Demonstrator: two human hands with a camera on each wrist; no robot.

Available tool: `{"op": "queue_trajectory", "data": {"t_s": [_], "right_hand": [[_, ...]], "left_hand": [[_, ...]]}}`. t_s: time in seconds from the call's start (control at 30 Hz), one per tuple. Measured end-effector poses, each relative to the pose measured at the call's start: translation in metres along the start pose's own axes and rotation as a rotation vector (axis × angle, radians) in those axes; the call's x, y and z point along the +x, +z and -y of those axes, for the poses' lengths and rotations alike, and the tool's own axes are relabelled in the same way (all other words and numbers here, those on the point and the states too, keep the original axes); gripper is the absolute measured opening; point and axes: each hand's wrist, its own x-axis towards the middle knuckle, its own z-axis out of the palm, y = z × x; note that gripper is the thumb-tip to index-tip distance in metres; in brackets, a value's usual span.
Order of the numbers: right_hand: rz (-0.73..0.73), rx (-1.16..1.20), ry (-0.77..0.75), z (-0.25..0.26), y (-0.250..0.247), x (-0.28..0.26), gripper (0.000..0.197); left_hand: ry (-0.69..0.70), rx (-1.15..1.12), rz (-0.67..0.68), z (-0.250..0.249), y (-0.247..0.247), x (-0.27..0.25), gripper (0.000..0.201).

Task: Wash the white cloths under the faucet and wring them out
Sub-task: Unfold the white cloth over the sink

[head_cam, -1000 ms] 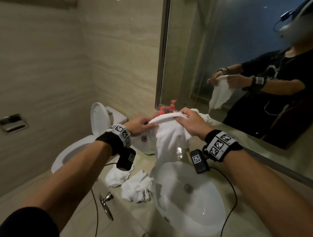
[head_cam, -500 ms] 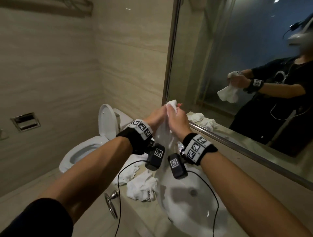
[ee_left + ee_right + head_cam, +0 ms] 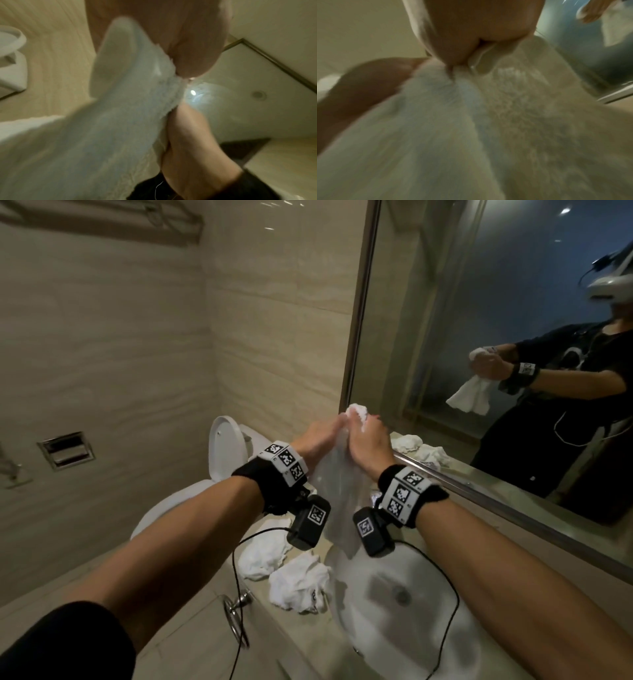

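Hands: I have my left hand [image 3: 320,440] and right hand [image 3: 368,445] raised side by side above the sink [image 3: 411,621], both clamped on the gathered top of one white cloth [image 3: 334,491]. A small bunch of it sticks out above my fingers; the rest hangs down between my wrists toward the basin. The wrist views are blurred but show terry fabric pinched at my fingers and fanning out below.

Wrists: black bands with white coded tags, a small black camera under each, thin cables trailing down.

Counter [image 3: 301,655]: two crumpled cloths [image 3: 299,585] lie left of the sink, touching each other. More crumpled white cloth [image 3: 419,448] sits at the back beside the mirror [image 3: 479,302].

Counter front: a metal ring holder [image 3: 236,614].

Beyond the counter: a white toilet [image 3: 205,484], lid up, against the tiled wall, with a recessed metal paper holder [image 3: 66,450] further left.

Mirror: reflects a person in dark clothing holding the cloth.
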Motion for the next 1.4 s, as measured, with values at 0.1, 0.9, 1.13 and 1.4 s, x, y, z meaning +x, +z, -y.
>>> {"op": "queue_trajectory", "data": {"t_s": [0.1, 0.9, 1.13, 1.4], "right_hand": [[0.079, 0.026, -0.005, -0.013, -0.019, 0.010, 0.041], [0.101, 0.335, 0.101, -0.005, 0.017, -0.006, 0.047], [0.037, 0.241, 0.182, -0.007, 0.019, -0.005, 0.060], [-0.019, 0.328, 0.120, -0.015, 0.028, -0.020, 0.053]], "left_hand": [[0.026, 0.041, 0.126, -0.002, -0.011, -0.006, 0.039], [0.005, -0.140, -0.063, 0.012, 0.000, 0.011, 0.059], [0.033, -0.002, -0.110, 0.008, 0.002, 0.016, 0.042], [0.010, -0.122, -0.069, 0.009, 0.001, 0.008, 0.044]]}}
